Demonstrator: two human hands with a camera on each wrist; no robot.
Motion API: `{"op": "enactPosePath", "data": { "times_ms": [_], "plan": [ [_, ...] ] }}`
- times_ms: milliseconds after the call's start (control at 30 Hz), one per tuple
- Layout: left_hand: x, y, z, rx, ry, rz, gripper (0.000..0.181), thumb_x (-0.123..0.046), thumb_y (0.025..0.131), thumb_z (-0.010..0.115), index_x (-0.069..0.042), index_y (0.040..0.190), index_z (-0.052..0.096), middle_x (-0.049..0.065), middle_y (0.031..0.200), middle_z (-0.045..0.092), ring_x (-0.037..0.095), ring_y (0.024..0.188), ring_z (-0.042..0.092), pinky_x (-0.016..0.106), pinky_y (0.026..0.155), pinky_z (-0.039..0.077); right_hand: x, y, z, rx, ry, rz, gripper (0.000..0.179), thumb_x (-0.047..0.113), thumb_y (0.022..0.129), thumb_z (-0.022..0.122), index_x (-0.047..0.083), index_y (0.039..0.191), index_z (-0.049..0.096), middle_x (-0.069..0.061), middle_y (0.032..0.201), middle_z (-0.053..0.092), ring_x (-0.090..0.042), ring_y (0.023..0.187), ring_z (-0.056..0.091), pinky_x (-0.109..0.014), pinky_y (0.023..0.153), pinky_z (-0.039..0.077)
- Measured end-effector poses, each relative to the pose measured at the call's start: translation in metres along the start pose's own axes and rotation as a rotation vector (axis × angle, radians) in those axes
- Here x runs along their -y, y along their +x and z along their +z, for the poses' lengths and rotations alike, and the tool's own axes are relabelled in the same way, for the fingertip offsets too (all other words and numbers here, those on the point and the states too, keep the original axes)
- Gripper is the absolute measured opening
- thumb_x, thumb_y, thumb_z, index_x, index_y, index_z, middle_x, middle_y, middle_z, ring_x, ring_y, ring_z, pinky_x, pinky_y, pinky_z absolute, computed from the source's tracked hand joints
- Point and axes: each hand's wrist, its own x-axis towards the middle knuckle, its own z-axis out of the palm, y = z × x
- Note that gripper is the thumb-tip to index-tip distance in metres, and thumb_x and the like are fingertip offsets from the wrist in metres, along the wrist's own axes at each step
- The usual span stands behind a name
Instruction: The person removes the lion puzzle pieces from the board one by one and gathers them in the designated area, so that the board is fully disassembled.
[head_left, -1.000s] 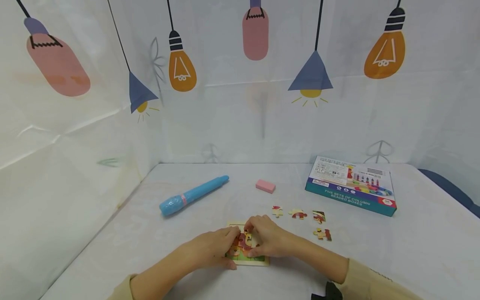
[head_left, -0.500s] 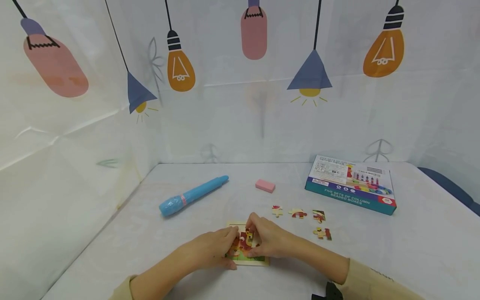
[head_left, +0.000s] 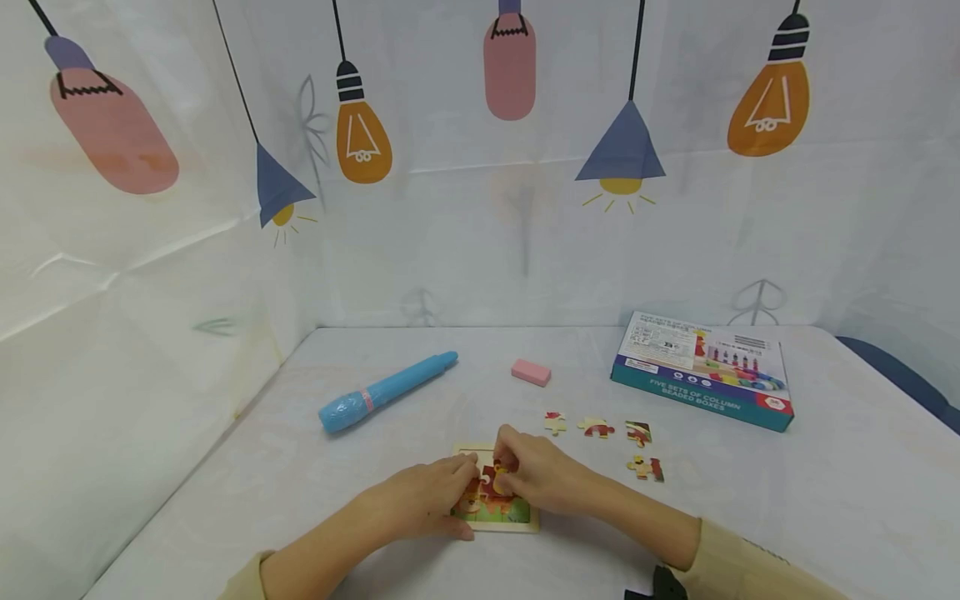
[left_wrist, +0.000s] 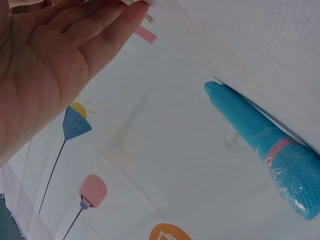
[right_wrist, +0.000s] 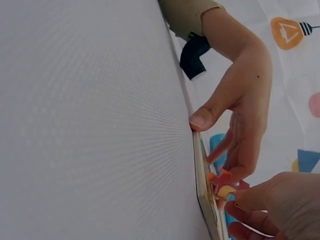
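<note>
A small jigsaw puzzle [head_left: 498, 526] in a light wooden frame lies on the table, partly filled with picture pieces. On its left side rests my left hand [head_left: 426, 498], thumb at the near edge and fingers reaching over the picture. My right hand [head_left: 542, 471] pinches a red and yellow puzzle piece [right_wrist: 226, 190] between thumb and fingers. In the right wrist view that piece stands tilted over the frame, close to the left fingers. The left wrist view shows the left palm [left_wrist: 45, 70] with extended fingers; a fingertip lies at the frame's edge. Both hands cover parts of the picture.
Several loose puzzle pieces [head_left: 597, 428] lie right of and beyond the frame. A pink eraser-like block [head_left: 531, 372] sits farther back. A blue microphone-shaped thing [head_left: 386, 390] lies at left, and a flat box [head_left: 701, 371] at the back right. A printed sheet hangs behind.
The right thumb has moved up and away from the near part of the picture, uncovering its green lower right corner. The left hand stays in place.
</note>
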Motion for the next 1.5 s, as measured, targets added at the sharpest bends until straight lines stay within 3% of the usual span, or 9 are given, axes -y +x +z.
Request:
{"op": "enactPosePath", "data": {
  "times_ms": [333,767,1100,1500],
  "plan": [
    [-0.0005,0.0009,0.001,-0.006,0.011,-0.006,0.048,-0.05,0.077,0.065,-0.015,0.104,0.048,0.011,0.134,0.046,0.024,0.12,0.047,0.035,0.089,0.045,0.0033,-0.0003,-0.0022,-0.022,-0.018,0.008,0.022,0.01,0.082,0.068,0.016,0.092,0.05,0.006,0.076,0.05,-0.009,0.07,0.047,-0.021,0.06,0.043],
    [-0.0023,0.001,0.001,0.017,-0.003,-0.035,0.052,-0.052,0.076,0.064,-0.015,0.11,0.05,0.008,0.136,0.045,0.022,0.121,0.045,0.037,0.09,0.044,0.0036,-0.0006,-0.0023,-0.084,-0.151,0.062,0.021,0.015,0.077,0.073,0.015,0.096,0.062,0.012,0.077,0.053,-0.009,0.074,0.047,-0.02,0.063,0.044],
    [-0.0002,0.0016,0.0019,0.0,0.011,-0.012,0.052,-0.053,0.076,0.063,-0.015,0.108,0.05,0.009,0.135,0.045,0.023,0.12,0.046,0.036,0.088,0.045,0.0027,-0.0011,-0.0021,-0.138,-0.144,0.035,0.021,0.01,0.077,0.071,0.012,0.097,0.064,0.012,0.074,0.056,-0.007,0.065,0.048,-0.02,0.054,0.043],
    [0.0004,0.0013,0.0025,0.001,0.016,-0.02,0.05,-0.052,0.077,0.062,-0.015,0.108,0.048,0.008,0.135,0.045,0.021,0.12,0.047,0.035,0.089,0.045,0.0051,-0.0008,-0.0072,-0.201,-0.219,0.008,0.017,0.01,0.077,0.07,0.011,0.094,0.068,0.011,0.078,0.06,-0.01,0.074,0.051,-0.021,0.063,0.045]
  ]
}}
